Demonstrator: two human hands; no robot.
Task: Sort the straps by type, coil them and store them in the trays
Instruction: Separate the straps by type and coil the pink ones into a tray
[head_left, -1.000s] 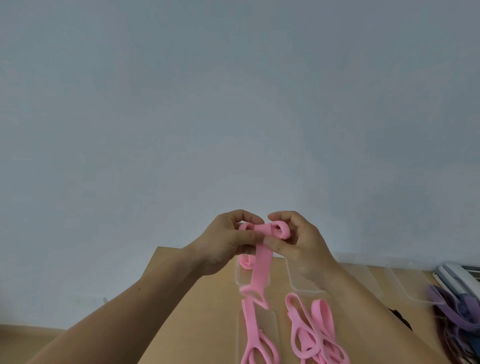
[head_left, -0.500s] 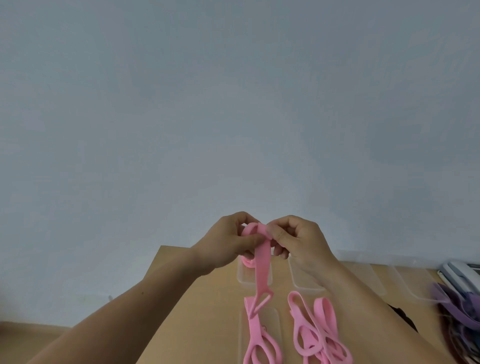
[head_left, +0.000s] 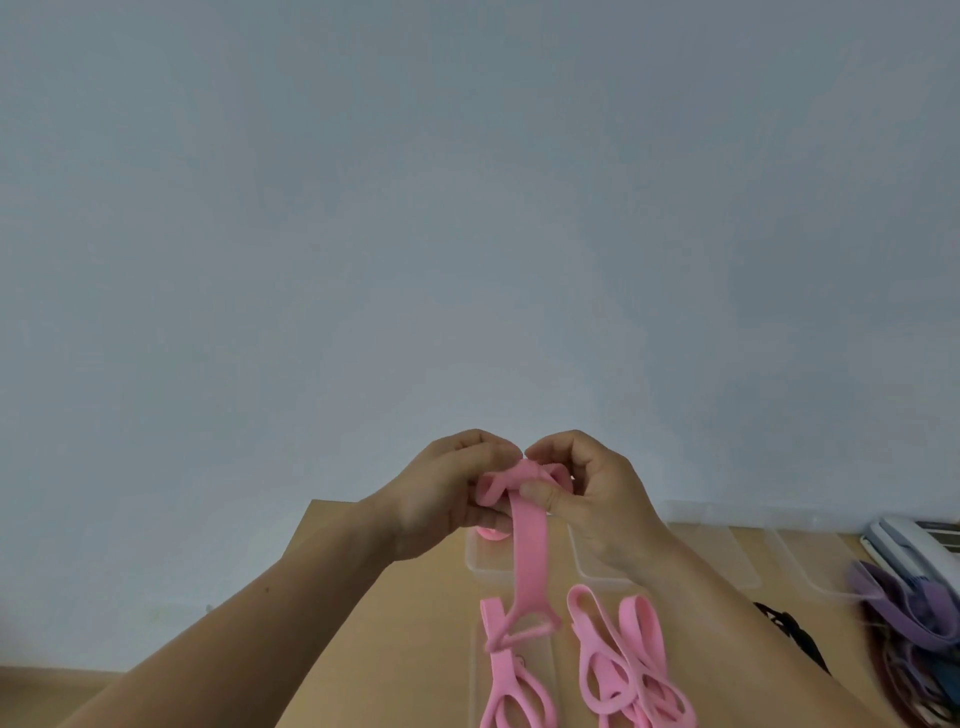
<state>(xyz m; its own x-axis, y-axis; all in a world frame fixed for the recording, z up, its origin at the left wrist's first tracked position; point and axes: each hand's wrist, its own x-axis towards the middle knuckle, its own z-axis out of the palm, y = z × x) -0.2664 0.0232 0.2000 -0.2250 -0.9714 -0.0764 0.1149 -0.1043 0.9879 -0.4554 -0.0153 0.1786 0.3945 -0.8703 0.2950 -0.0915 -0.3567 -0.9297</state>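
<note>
both hands are raised in front of a pale grey-blue wall (head_left: 467, 208), above the far part of a wooden table (head_left: 363, 623). the left hand (head_left: 441, 499) and the right hand (head_left: 602, 504) meet at the fingertips, each with curled fingers pinching the same pink strap (head_left: 527, 551). its upper part is wound into a small roll between them, with the right thumb pressing on the front of the roll. the rest hangs straight down to a looped end low over the table. behind the left hand, a clear tray (head_left: 480, 569) holds a pink coil (head_left: 491, 532), mostly hidden by the hand. more clear trays (head_left: 727, 551) stand in a row to the right along the wall. loose pink straps (head_left: 503, 667) lie uncoiled on the table below the hands. one of them meets the hanging loop, touching or just under it, i cannot tell which. a heap of purple straps (head_left: 904, 618) lies at the right edge.
</note>
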